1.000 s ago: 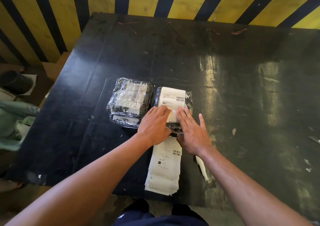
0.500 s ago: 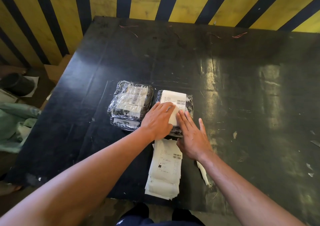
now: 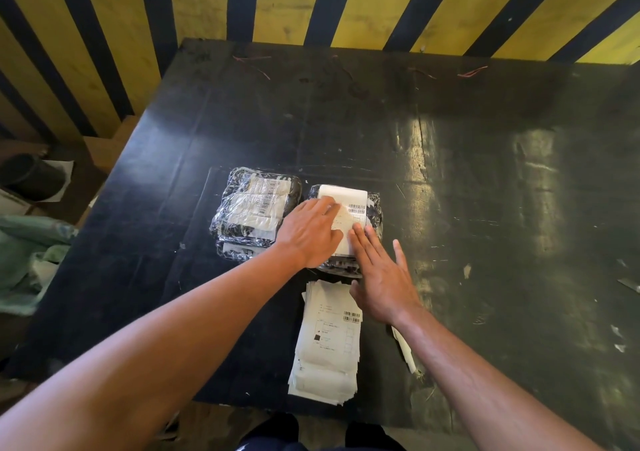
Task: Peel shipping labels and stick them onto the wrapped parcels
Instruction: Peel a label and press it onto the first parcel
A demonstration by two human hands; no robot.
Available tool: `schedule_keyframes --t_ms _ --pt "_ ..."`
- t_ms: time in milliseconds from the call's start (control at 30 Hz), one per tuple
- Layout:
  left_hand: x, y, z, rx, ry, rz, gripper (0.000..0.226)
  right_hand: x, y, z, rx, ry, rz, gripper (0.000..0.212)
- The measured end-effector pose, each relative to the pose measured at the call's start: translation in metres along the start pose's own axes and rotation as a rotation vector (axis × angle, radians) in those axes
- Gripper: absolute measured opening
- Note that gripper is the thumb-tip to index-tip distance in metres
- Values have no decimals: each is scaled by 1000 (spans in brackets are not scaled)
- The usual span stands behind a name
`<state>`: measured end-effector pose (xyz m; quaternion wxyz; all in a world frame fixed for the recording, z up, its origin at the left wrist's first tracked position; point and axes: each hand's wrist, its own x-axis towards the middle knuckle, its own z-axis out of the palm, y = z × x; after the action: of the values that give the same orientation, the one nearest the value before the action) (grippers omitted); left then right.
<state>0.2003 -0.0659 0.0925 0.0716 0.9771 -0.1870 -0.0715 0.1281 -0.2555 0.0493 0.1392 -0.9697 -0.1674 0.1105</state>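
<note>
Two wrapped parcels lie side by side on the black table. The left parcel, in clear film, stands apart from both hands. On the right parcel lies a white shipping label with barcodes. My left hand presses flat on the label's left part, fingers straight. Beside it my right hand lies flat, fingertips on the label's near right part, palm over the parcel's near edge. Just below the parcel sits a stack of label sheets near the table's front edge.
A peeled white backing strip lies right of the label stack under my right forearm. Small paper scraps dot the right side of the table. A yellow and black striped wall stands behind. Green cloth and a black container sit off the left edge.
My left hand has slid farther up the label on the right parcel. My right hand has stayed pressing near the label's lower edge.
</note>
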Motion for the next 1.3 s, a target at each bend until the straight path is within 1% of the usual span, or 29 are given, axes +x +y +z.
schedule_keyframes --t_ms 100,167,267,333,533,633,767,833,867,933,967,1033,1100,1133,1200,1233,1300 --pt "3 -12 -3 43 25 -47 54 1 0 0 -2 2 5 98" --pt "6 -14 -3 51 14 -45 56 1 -1 0 10 -2 15 97" --pt "12 -11 1 33 -70 31 67 0 -3 -1 26 -4 21 98" --pt "19 -8 3 23 -112 35 69 0 -2 -1 24 -10 19 98" --pt "43 -11 -7 32 -184 -74 66 2 -2 -2 -9 -19 11 96" --pt "61 -7 -12 -23 -251 -169 67 3 -1 -3 -29 -50 8 93" --pt "78 -9 -9 -108 -335 -242 71 3 0 -5 3 -50 -1 93" --pt "72 -11 -8 -179 -323 -282 76 4 2 -6 42 -54 -4 92" --pt "65 -11 -8 -235 -291 -315 79 4 4 -8 83 -47 -13 91" --pt "43 -5 -9 -360 -178 -390 85 7 7 -14 225 24 -20 86" --pt "28 -1 -9 -403 -106 -412 85 8 7 -16 312 86 4 83" --pt "-2 9 -9 -463 2 -462 81 10 6 -19 453 222 125 76" --pt "-28 18 -6 -524 20 -562 79 13 5 -22 559 301 318 67" --pt "-39 22 -4 -557 7 -615 78 15 5 -24 605 284 419 62" --pt "-49 28 5 -656 -24 -704 72 21 5 -26 690 148 592 52" --pt "-50 29 8 -733 -28 -748 66 23 5 -26 738 85 643 46" --pt "-49 31 16 -908 13 -831 56 26 6 -25 862 61 706 41"
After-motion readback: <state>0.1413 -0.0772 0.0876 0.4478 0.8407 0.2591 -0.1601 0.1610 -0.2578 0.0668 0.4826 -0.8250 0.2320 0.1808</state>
